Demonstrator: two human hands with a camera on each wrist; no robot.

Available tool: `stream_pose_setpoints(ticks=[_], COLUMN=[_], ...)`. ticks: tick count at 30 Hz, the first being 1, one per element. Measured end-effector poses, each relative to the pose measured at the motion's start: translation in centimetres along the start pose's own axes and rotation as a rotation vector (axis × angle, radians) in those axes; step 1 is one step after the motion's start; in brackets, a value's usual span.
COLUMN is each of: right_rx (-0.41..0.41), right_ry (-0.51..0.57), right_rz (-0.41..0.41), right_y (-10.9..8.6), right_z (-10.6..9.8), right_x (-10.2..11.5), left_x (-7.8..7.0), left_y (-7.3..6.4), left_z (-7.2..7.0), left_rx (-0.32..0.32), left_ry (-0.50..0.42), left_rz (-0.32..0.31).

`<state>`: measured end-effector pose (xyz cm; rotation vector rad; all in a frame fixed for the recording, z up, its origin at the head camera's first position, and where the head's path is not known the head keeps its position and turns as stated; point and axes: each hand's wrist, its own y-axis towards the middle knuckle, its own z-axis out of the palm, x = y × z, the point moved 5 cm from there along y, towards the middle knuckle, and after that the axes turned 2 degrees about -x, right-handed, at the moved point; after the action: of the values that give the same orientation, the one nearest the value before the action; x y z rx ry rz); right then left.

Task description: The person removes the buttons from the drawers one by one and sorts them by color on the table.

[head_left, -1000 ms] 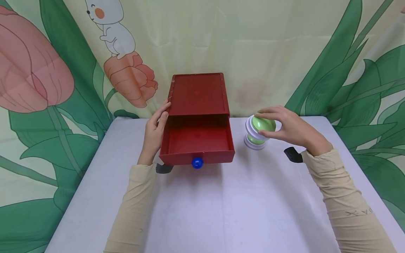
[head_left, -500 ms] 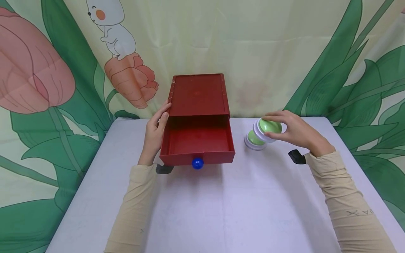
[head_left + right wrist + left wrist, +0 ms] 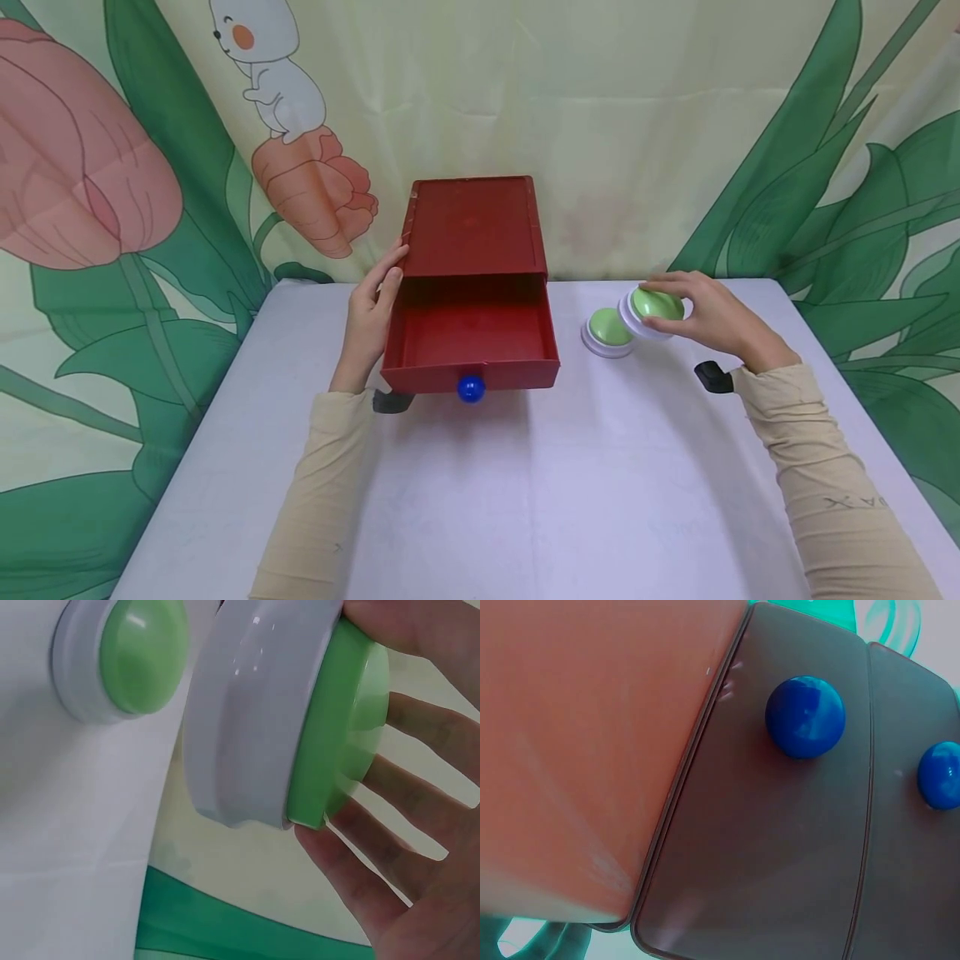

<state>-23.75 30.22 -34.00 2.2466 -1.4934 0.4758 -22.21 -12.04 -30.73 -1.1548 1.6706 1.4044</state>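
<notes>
A red drawer cabinet [image 3: 474, 229] stands at the back middle of the table, its top drawer [image 3: 517, 377] pulled out with nothing visible inside and a blue knob [image 3: 471, 389] on its front. My left hand [image 3: 367, 321] rests against the cabinet's left side, fingers extended along it. In the left wrist view, lower drawer fronts [image 3: 757, 847] carry blue knobs. To the right of the cabinet, my right hand [image 3: 708, 317] grips a green-topped white push button [image 3: 255, 712], tilted, thumb and fingertips round its green dome. A matching push button [image 3: 610, 327] sits upright on the table beside it.
The white-covered table [image 3: 600, 500] ends at the back against a hanging cloth backdrop [image 3: 637, 125] printed with leaves, a tulip and a rabbit on a carrot. The pulled-out drawer juts toward the front of the table.
My right hand has moved right and slightly toward me with the held push button, uncovering the second one on the table. The left hand and cabinet stay where they were.
</notes>
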Motion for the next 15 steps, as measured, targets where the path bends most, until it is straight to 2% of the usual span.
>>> stream_pose_setpoints(ticks=[15], right_rx=[0.003], right_ry=[-0.026], right_rz=[0.055], right_y=[0.2], right_z=[1.1], right_x=[-2.8], left_x=[0.0], left_y=[-0.1], left_z=[0.0], left_rx=[0.007], left_ry=[0.005], left_rz=[0.014])
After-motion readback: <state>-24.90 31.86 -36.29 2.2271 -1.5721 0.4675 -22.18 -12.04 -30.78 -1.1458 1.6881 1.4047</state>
